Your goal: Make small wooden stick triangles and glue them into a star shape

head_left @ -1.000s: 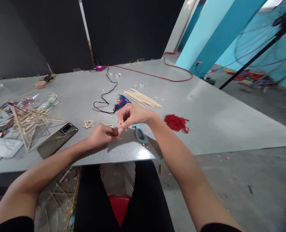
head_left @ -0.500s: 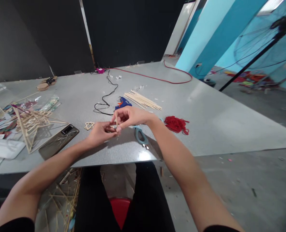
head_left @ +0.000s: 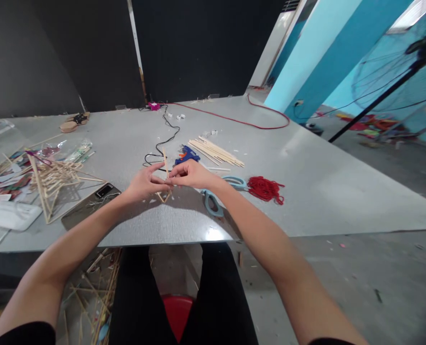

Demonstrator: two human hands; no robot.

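My left hand (head_left: 144, 184) and my right hand (head_left: 193, 174) meet at the near middle of the table, fingertips pinched together. Between them is a small frame of thin wooden sticks (head_left: 164, 198); its V-shaped corner shows below the fingers. One pale stick (head_left: 165, 159) pokes up past the left fingers. Where the sticks join is hidden by my fingertips. Just behind my hands lies a blue glue gun (head_left: 187, 155). Light-blue-handled scissors (head_left: 213, 205) lie partly under my right forearm.
A bundle of wooden sticks (head_left: 218, 151) and red yarn (head_left: 265, 189) lie to the right. Left are a phone-like dark slab (head_left: 86, 206), a large stick frame (head_left: 43, 191) and a pile of short sticks (head_left: 60, 179). A black cord (head_left: 158, 143) runs to a pink plug block (head_left: 153, 106).
The stick piece has turned, so a stick now points up and a V corner shows below. My left hand has shifted and raised its fingers; the small stick star beside it is no longer visible.
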